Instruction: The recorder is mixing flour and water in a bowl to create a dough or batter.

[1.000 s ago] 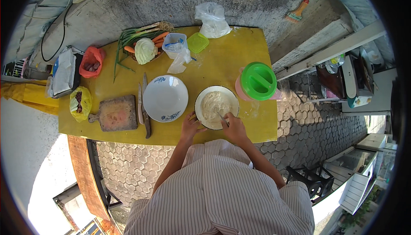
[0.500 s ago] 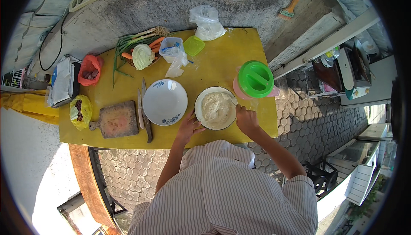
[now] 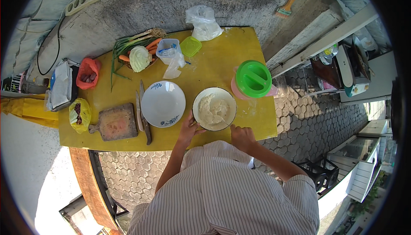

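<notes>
A white enamel bowl (image 3: 233,98) with a dark rim holds a pale, sticky flour mixture (image 3: 214,110). At its lower left side my left hand (image 3: 188,128) grips the bowl, fingers against its outer wall. My right hand (image 3: 242,137) is closed around the handle of a spoon (image 3: 227,124) at the bowl's lower right. The spoon's far end is sunk in the mixture and hidden. Just left of the bowl is a larger white flowered bowl (image 3: 163,102) with nothing in it. A pink pitcher with a green lid (image 3: 254,79) stands at the upper right of the enamel bowl.
On the yellow table (image 3: 222,65) lie two knives (image 3: 144,115), a cutting board (image 3: 117,122), a cabbage (image 3: 140,59) with carrots and green onions, a plastic tub (image 3: 168,48), a green lid (image 3: 191,46), a bag of white powder (image 3: 206,25), and red (image 3: 88,73) and yellow bags (image 3: 80,115).
My right hand has moved down and toward me with the spoon, from the bowl's right side to its lower right. The mixture is pushed into a different shape. My left hand stays on the bowl.
</notes>
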A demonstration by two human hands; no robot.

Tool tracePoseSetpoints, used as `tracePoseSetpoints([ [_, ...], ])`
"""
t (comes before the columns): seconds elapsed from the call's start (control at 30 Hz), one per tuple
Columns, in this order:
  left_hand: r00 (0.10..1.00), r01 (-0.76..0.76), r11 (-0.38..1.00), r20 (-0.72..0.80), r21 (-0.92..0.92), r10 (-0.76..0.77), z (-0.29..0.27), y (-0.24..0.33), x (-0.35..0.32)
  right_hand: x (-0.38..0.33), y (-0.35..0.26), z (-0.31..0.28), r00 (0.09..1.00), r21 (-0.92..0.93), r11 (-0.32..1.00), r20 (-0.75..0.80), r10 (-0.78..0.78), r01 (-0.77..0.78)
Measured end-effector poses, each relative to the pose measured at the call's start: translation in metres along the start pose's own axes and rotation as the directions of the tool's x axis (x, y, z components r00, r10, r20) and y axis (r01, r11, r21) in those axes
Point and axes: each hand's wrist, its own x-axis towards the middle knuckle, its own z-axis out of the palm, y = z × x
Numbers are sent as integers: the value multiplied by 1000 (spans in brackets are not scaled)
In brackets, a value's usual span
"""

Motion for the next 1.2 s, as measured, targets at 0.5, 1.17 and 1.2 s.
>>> tracePoseSetpoints([
  [0.5, 998, -65, 995, -10, 71, 66, 9, 2, -1, 14, -4, -2, 999, 121, 991, 9, 54, -55],
  [1.17, 992, -86, 994, -86, 64, 91, 24, 6, -1, 64, -5, 27, 911, 218, 950, -297, 285, -225],
  [1.2, 991, -88, 994, -93, 62, 94, 22, 4, 0, 58, -12, 25, 914, 219, 951, -295, 278, -219],
])
